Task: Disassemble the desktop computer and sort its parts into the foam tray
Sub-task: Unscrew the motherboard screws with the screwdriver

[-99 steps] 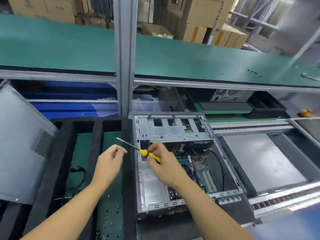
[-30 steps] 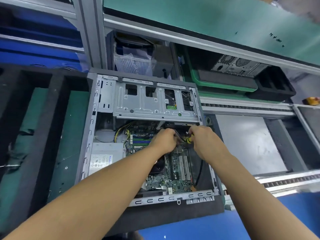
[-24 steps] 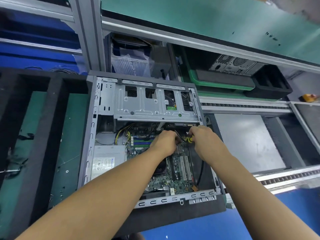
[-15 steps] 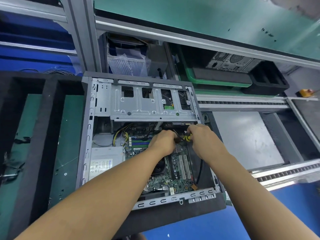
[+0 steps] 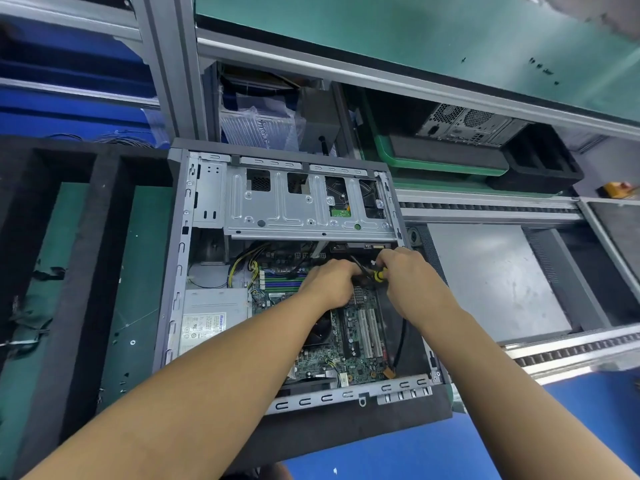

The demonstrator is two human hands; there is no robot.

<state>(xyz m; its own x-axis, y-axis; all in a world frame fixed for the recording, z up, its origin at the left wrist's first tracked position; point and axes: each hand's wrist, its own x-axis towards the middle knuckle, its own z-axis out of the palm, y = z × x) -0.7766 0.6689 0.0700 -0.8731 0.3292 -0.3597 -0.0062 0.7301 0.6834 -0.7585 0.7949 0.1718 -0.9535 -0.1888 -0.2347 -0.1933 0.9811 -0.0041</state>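
The open desktop case [image 5: 180, 258] lies on its side in front of me, with a silver drive cage [image 5: 304, 206] across its far half and the green motherboard [image 5: 356, 330] below. Both hands reach inside, just under the cage. My right hand [image 5: 412, 285] grips a yellow-and-black screwdriver [image 5: 379, 274]. My left hand [image 5: 329, 285] is closed on a black cable [image 5: 358, 268] next to the screwdriver; its fingertips are hidden. The black foam tray [image 5: 104, 258] with green-floored slots sits to the left of the case.
A grey power supply [image 5: 211, 313] fills the case's near-left corner, with yellow wires above it. A grey side panel [image 5: 485, 278] lies to the right. Behind are a green bin [image 5: 433, 164], another computer [image 5: 464, 124], black foam [image 5: 540, 168] and an aluminium post [image 5: 169, 64].
Since 3.3 s ago both hands moved from the case's left edge into its upper middle. Over the last second they have stayed put; only the view shifted slightly.
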